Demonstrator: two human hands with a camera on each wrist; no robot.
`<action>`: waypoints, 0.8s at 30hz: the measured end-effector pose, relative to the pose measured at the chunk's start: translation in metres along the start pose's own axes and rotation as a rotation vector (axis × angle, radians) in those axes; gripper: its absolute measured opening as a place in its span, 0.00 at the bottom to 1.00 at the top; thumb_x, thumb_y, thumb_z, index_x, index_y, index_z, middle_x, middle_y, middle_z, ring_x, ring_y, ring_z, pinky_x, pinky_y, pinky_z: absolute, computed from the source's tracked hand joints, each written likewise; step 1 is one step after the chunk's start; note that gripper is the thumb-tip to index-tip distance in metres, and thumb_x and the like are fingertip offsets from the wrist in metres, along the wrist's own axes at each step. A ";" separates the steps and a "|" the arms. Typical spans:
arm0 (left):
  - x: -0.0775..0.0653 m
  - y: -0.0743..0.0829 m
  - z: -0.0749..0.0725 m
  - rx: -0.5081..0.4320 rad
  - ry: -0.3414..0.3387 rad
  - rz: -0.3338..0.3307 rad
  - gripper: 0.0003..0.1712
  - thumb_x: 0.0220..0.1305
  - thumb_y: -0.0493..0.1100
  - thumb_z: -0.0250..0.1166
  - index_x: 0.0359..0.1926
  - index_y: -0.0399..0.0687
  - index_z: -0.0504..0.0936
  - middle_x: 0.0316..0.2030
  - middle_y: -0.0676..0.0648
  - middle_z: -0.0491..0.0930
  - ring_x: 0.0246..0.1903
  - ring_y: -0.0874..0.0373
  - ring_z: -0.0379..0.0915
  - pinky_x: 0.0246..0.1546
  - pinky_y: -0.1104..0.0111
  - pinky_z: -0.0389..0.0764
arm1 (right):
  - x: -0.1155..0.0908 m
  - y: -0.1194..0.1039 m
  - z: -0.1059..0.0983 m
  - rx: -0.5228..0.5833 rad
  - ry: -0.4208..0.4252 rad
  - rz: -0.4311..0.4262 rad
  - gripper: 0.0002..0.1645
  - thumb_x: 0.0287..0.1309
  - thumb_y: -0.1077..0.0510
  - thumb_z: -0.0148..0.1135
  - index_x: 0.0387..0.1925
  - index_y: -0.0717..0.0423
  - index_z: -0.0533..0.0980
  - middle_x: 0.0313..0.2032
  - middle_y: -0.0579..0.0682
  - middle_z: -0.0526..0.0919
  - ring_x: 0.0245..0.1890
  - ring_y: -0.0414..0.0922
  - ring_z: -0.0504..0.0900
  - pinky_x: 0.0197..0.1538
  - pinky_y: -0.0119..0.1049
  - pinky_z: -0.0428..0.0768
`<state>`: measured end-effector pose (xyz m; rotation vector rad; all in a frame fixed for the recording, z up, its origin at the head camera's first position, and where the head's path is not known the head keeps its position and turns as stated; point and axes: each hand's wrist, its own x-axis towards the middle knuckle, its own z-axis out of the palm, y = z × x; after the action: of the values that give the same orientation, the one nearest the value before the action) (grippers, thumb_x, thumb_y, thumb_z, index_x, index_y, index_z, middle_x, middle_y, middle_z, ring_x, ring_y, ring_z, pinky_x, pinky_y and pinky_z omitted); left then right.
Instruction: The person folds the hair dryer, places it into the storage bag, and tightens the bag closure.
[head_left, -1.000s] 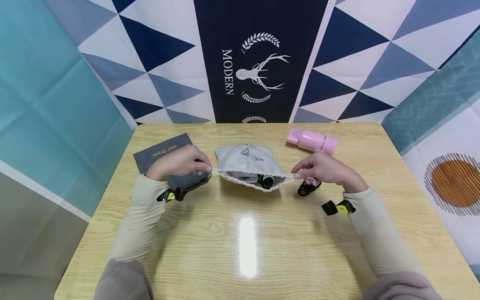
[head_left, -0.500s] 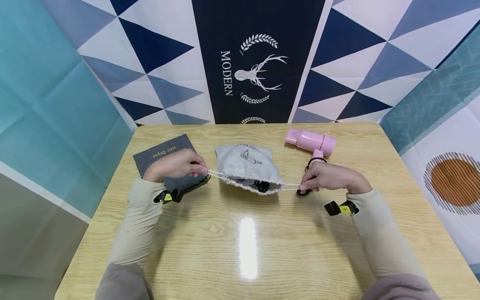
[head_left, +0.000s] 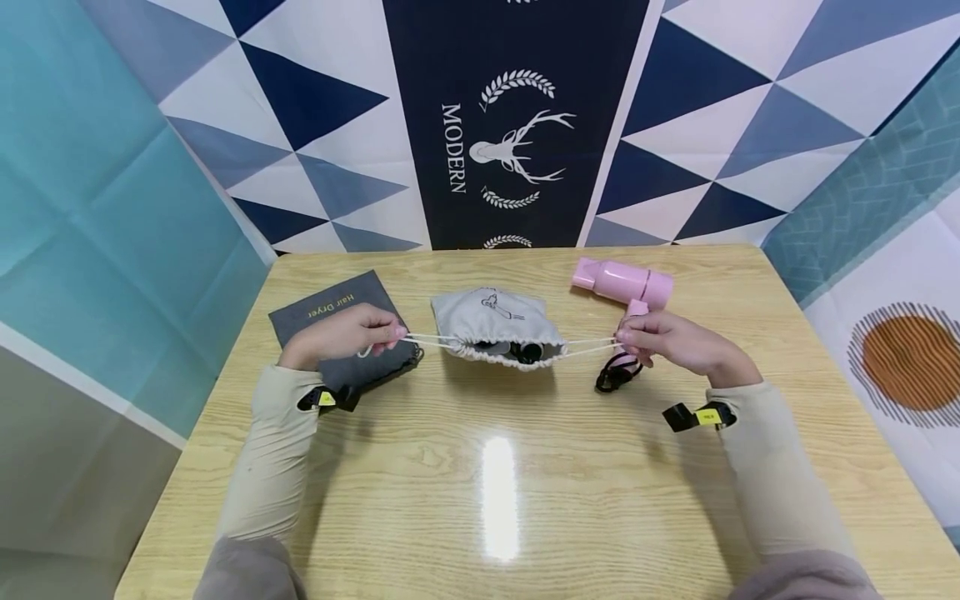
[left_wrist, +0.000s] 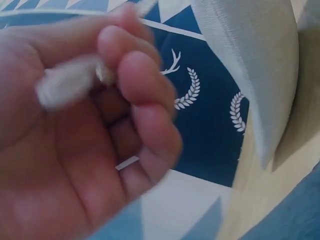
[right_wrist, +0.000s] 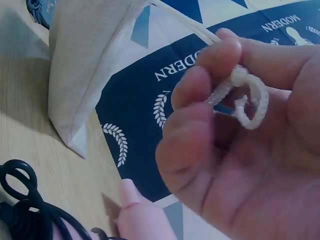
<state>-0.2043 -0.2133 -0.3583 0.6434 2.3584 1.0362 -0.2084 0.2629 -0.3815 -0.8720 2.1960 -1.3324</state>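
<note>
A light grey drawstring bag (head_left: 487,317) with a hair dryer print stands mid-table, its gathered mouth partly open toward me. White and black items (head_left: 529,352) show inside it. My left hand (head_left: 345,332) pinches the white cord (head_left: 429,340) leaving the bag's left side. On the other side, my right hand (head_left: 678,340) pinches the second cord (head_left: 588,347). Both cords are stretched out sideways. In the right wrist view the knotted, curled cord end (right_wrist: 257,102) lies inside the palm. A blurred pale cord end (left_wrist: 70,82) shows against my left palm.
A dark grey "Hair Dryer" pouch (head_left: 330,287) lies at the left, partly under my left hand in the head view. A pink hair dryer (head_left: 622,281) lies back right, its black cable (head_left: 617,377) bundled near my right hand. A patterned cloth (head_left: 517,125) hangs behind the table.
Both hands have moved outward, drawing out longer lengths of cord on each side. The bag's mouth has narrowed and sits slightly higher. The right hand has shifted right.
</note>
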 end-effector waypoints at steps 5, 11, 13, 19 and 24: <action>0.002 -0.016 0.004 -0.205 0.111 0.105 0.20 0.75 0.40 0.50 0.24 0.34 0.72 0.19 0.51 0.71 0.22 0.58 0.66 0.29 0.69 0.68 | -0.004 0.003 0.002 0.028 0.113 0.005 0.17 0.74 0.62 0.44 0.30 0.64 0.74 0.26 0.42 0.72 0.28 0.41 0.72 0.33 0.33 0.75; 0.005 -0.029 0.013 -0.517 0.209 0.157 0.23 0.75 0.41 0.49 0.17 0.46 0.65 0.18 0.55 0.65 0.21 0.54 0.61 0.32 0.67 0.70 | -0.002 0.006 0.004 0.072 0.176 0.006 0.22 0.75 0.60 0.44 0.23 0.64 0.69 0.22 0.41 0.72 0.25 0.39 0.72 0.30 0.35 0.75; 0.005 -0.033 0.015 -0.588 0.231 0.184 0.25 0.75 0.41 0.49 0.16 0.48 0.62 0.17 0.55 0.63 0.21 0.53 0.57 0.31 0.67 0.67 | -0.001 0.006 0.004 0.096 0.200 -0.005 0.23 0.75 0.60 0.43 0.21 0.64 0.68 0.20 0.42 0.70 0.23 0.40 0.71 0.29 0.34 0.73; 0.004 -0.044 0.018 -0.789 0.256 0.311 0.22 0.74 0.43 0.52 0.19 0.48 0.65 0.18 0.56 0.62 0.19 0.55 0.53 0.27 0.69 0.60 | -0.001 0.011 0.004 0.254 0.317 -0.048 0.23 0.74 0.61 0.45 0.19 0.62 0.68 0.17 0.45 0.68 0.20 0.42 0.67 0.27 0.35 0.69; -0.003 -0.049 0.014 -0.918 0.334 0.360 0.22 0.76 0.40 0.48 0.19 0.49 0.68 0.18 0.56 0.63 0.19 0.61 0.59 0.28 0.65 0.55 | -0.006 0.018 0.001 0.405 0.411 -0.038 0.22 0.72 0.61 0.48 0.19 0.60 0.70 0.17 0.45 0.69 0.19 0.42 0.67 0.27 0.35 0.68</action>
<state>-0.2050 -0.2368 -0.4034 0.5476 1.7040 2.3099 -0.2086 0.2730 -0.3977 -0.5213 2.0710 -2.0304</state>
